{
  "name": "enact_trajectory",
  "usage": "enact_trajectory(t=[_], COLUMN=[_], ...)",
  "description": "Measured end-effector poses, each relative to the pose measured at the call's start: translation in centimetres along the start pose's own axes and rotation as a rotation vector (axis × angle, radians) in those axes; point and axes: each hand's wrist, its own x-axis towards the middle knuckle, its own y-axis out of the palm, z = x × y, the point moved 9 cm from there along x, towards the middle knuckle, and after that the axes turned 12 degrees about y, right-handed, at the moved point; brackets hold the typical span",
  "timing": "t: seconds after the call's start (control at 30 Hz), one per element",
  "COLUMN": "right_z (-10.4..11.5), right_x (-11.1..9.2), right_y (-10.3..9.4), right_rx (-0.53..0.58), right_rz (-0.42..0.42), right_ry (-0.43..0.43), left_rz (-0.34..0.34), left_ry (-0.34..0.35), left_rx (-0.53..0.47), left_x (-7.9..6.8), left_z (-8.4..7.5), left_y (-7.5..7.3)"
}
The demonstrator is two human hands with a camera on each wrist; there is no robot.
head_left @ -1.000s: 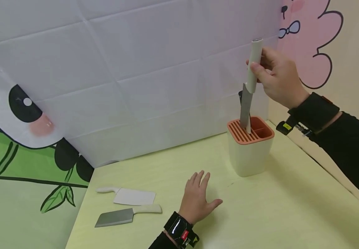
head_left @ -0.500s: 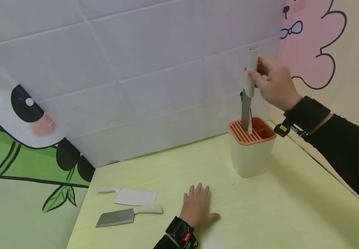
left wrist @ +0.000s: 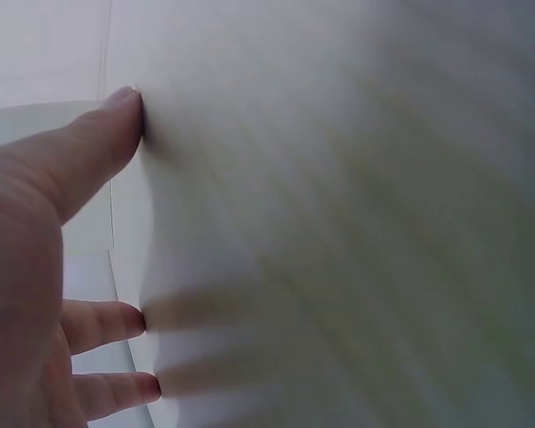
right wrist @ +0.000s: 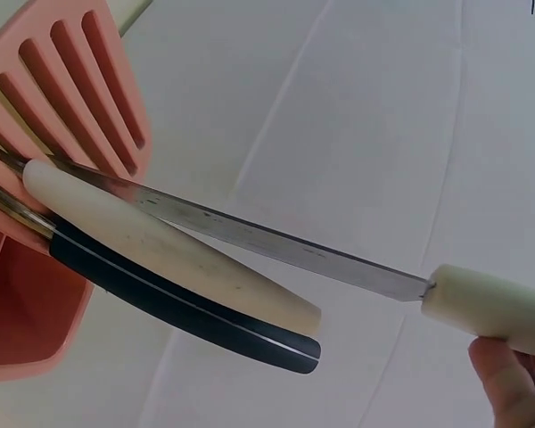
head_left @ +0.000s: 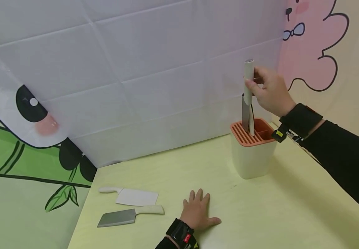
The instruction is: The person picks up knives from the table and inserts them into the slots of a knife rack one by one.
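My right hand (head_left: 269,90) pinches the pale handle of a knife (right wrist: 285,251) above the knife holder (head_left: 254,160). Its blade points down, the lower part inside a slot of the holder's orange slatted top. Beside that blade, a cream-handled knife (right wrist: 174,245) and a black-handled knife (right wrist: 183,303) stand in the holder, handles up. With fingers spread, my left hand (head_left: 196,211) rests on the pale yellow table (head_left: 244,218); in the left wrist view its fingertips meet the surface.
Left of my left hand lie two cleavers: a white-bladed one (head_left: 137,196) behind, and a grey-bladed one (head_left: 118,218) in front with its pale handle pointing right. A white cloth backdrop (head_left: 160,90) rises behind the table, and a beige wall (head_left: 356,86) stands at the right.
My right hand has moved down, and the knife's blade has sunk deeper into the slot. My left hand has come down from above the table onto its surface.
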Motion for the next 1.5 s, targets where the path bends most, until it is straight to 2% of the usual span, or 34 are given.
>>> enact_trajectory(t=[0.33, 0.9, 1.17, 1.5], right_z=[-1.0, -2.9, -3.8, -4.0], right_x=[0.4, 0.0, -0.3, -0.6], right_y=[0.9, 2.8, 3.5, 3.7], right_rx=[-0.008, -0.101, -0.112, -0.132], right_rz=[0.029, 0.125, 0.18, 0.184], right_ry=[0.002, 0.077, 0.119, 0.119], left_rz=[-0.018, 0.012, 0.001, 0.007], left_ry=[0.006, -0.004, -0.001, -0.005], left_rx=[0.006, -0.003, -0.002, -0.026], left_x=[0.0, 0.0, -0.1, -0.2], left_z=[-0.1, 0.1, 0.1, 0.1], left_y=[-0.2, 0.2, -0.1, -0.1])
